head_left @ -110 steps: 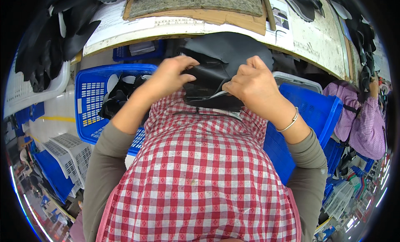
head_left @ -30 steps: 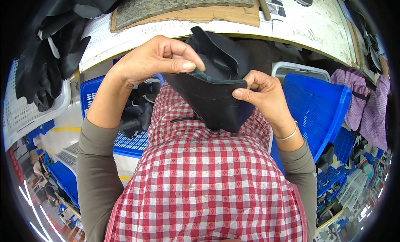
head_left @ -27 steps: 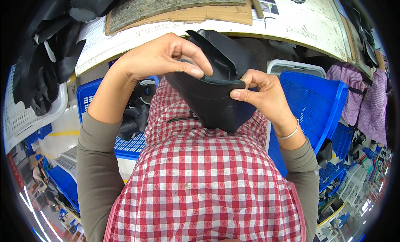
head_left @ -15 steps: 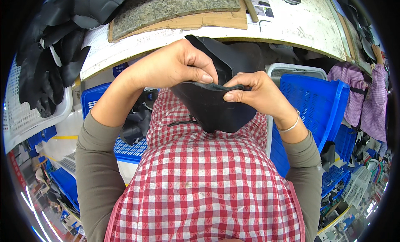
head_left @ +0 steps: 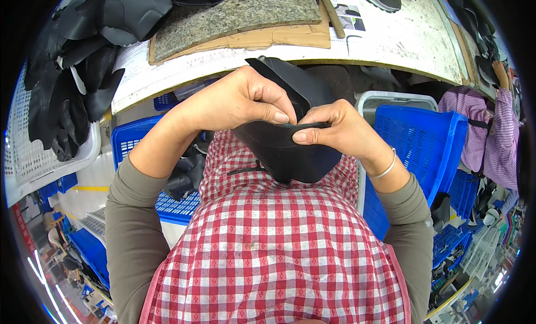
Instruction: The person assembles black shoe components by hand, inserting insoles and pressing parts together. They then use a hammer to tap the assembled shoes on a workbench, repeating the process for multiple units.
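A black shoe upper (head_left: 290, 154) hangs over my lap, its stitched panel facing me and another flap rising behind. My left hand (head_left: 259, 103) is closed, thumb and fingers pinching the upper's top edge from the left. Just to the right, my right hand (head_left: 329, 123) pinches the same edge, thumb on the near side and fingers behind. The two sets of fingertips are close together. Between them the edge is folded, and part of it is hidden by my fingers. A red-and-white checked apron (head_left: 268, 240) lies beneath the upper.
Ahead is a white worktable (head_left: 391, 45) bearing a stone slab (head_left: 240, 17) on cardboard. Black shoe parts (head_left: 72, 89) pile up at the left over a white basket (head_left: 22, 151). Blue crates (head_left: 416, 151) stand at both sides. A co-worker's checked sleeve (head_left: 499, 134) shows at the far right.
My right thumb has shifted slightly left along the edge, closer to my left fingers. Both hands still pinch the upper. The view has tilted a little, so the table sits lower.
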Available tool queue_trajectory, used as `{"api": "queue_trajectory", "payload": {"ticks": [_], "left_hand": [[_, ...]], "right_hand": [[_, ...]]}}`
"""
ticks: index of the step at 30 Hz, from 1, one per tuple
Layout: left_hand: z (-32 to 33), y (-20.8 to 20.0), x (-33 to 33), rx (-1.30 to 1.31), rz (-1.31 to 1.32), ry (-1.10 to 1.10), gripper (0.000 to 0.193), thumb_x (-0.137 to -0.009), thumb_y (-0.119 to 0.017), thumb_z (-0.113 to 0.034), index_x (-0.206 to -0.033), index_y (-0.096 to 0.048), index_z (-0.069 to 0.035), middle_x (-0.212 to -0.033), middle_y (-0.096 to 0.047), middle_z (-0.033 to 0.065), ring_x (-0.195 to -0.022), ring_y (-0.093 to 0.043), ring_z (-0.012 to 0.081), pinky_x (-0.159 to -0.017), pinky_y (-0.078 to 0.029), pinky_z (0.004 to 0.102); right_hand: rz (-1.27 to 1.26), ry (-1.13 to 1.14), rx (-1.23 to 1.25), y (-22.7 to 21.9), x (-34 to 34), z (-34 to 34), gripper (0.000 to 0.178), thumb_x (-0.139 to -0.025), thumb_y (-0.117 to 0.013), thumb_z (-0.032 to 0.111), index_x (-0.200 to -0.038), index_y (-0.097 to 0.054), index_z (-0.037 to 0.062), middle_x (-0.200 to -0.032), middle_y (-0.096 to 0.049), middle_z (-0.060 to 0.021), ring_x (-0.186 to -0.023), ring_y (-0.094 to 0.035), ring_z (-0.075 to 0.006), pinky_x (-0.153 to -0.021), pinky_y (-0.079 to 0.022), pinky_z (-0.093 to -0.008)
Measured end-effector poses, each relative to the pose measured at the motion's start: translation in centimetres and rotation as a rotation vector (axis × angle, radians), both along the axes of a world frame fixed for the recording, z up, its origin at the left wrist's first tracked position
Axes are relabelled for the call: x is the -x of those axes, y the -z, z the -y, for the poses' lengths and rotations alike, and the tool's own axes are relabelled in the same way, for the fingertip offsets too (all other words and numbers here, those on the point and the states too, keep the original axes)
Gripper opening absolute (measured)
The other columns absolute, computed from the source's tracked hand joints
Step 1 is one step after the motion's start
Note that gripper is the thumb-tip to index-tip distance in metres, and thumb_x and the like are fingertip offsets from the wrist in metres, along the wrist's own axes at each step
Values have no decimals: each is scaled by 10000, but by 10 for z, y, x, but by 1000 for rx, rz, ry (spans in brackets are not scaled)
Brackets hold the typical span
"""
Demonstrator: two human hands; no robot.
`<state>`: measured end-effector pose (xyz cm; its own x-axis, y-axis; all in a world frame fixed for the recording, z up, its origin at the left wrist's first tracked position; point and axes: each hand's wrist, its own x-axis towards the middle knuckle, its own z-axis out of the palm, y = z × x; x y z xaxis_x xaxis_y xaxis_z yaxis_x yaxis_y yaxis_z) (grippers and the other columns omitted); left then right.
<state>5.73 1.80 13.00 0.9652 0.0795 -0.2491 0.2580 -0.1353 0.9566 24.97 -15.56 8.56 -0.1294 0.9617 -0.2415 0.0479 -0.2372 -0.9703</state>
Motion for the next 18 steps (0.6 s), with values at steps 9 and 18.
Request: {"api": "queue_trajectory", "payload": {"ticks": [9, 18], "left_hand": [[-21, 7, 6, 38, -76, 12, 210, -952, -734, -153, -1090, -772, 1, -952, -767, 41, -898, -677, 103, -871, -541, 293], [-15, 13, 8, -12, 21, -39, 167, -954, -707, -95, -1051, -788, 15, -970, -775, 71, -920, -704, 125, -872, -547, 278]], "right_hand": [[0, 68, 87, -1, 4, 2, 217, -894, -832, 177, -1002, -807, -9, -847, -772, -45, -773, -666, -70, -703, -538, -242], [-22, 22, 42, 2, 10, -8, 231, -905, -828, 212, -993, -807, 0, -828, -766, -59, -742, -641, -68, -669, -518, -256]]}}
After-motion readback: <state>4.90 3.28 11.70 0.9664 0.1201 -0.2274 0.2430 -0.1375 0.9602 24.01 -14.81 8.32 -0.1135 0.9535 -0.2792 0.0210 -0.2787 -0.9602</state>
